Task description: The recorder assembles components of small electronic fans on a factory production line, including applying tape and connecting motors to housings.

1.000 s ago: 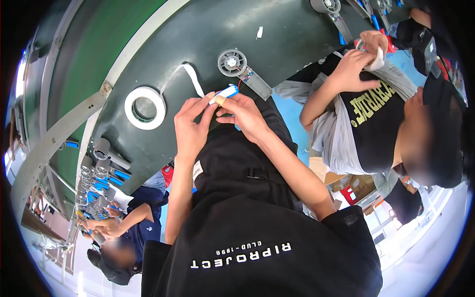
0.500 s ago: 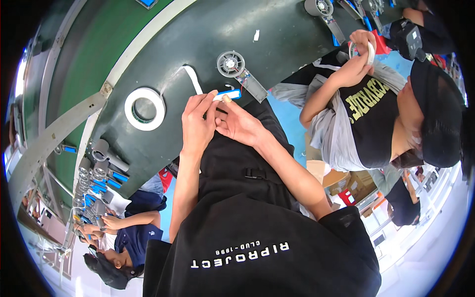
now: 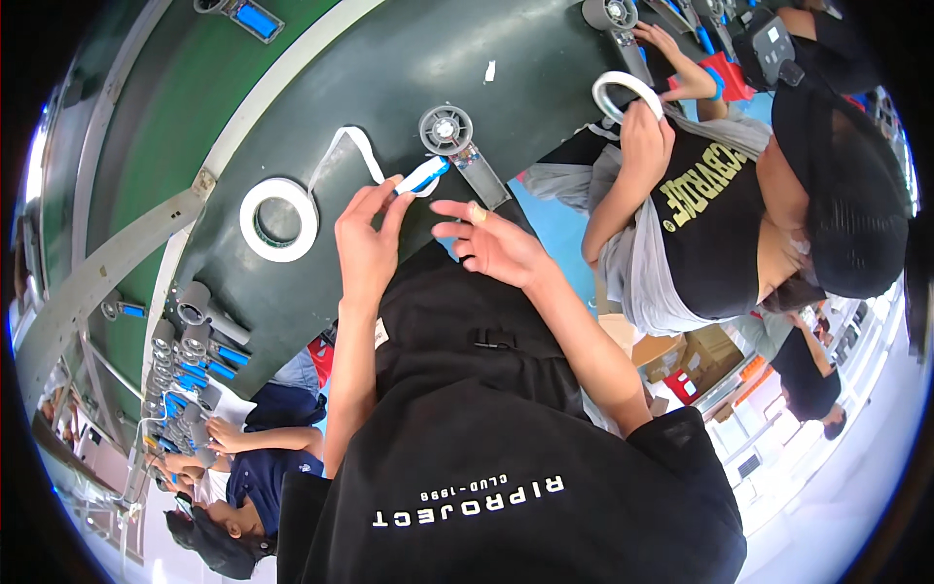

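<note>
My left hand [image 3: 368, 243] pinches a small blue battery [image 3: 440, 171] between thumb and fingertips. White tape lies along the battery's upper face, and a loop of tape curls at its side. Just right of it, my right hand [image 3: 494, 245] is off the battery, fingers spread, with a pale band on one finger. A grey handheld fan [image 3: 447, 130] lies just beyond the battery, its handle uncovered and pointing toward me. A loose tape strip [image 3: 362, 146] arches over the table near my left fingertips and runs back to a white tape roll [image 3: 245, 219] on the left.
The dark tabletop [image 3: 389, 68] carries a white scrap [image 3: 489, 71]. A green conveyor belt [image 3: 185, 73] runs beyond, with a fan part [image 3: 255, 19] on it. Several grey fans [image 3: 195, 341] crowd the left edge by one co-worker. At right, another co-worker holds a tape roll [image 3: 628, 92].
My right hand has let go of the battery and opened. My left hand has moved slightly left and toward me with it. The co-worker at right now reaches toward a fan.
</note>
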A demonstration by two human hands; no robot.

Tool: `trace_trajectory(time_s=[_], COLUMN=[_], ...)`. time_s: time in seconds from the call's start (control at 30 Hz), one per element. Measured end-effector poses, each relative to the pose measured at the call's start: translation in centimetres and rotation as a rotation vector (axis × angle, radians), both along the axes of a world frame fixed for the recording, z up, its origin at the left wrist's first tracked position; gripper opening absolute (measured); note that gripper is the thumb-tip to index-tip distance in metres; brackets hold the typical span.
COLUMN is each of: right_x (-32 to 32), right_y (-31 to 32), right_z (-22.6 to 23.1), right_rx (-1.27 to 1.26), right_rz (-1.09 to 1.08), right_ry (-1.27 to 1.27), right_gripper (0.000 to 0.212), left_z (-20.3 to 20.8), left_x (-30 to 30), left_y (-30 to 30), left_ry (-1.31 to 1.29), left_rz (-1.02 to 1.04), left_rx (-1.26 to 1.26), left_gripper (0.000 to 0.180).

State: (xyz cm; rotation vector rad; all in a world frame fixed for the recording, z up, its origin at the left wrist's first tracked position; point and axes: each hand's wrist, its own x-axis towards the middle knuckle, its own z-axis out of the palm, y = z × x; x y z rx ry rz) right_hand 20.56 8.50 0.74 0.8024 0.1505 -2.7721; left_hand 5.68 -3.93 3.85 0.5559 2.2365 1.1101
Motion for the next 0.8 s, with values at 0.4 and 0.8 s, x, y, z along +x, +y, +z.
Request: trace_trajectory(time_s=[0.4, 0.8], right_x=[1.9, -1.4], right_y=[3.0, -1.1], right_z=[-1.6, -0.2], right_rx=[1.003, 1.473], right_rz=[-0.154, -0.077], right_ry=[-0.593, -0.563], right_gripper=[0.023, 0.021], left_z=[-0.8, -1.5], left_x=[1.1, 1.8], left_y=[-1.4, -2.0], left_ry=[-0.608, -0.869], left_rz=[0.327, 0.541], left_rx=[0.172, 0.245], left_gripper=[0.023, 0.026])
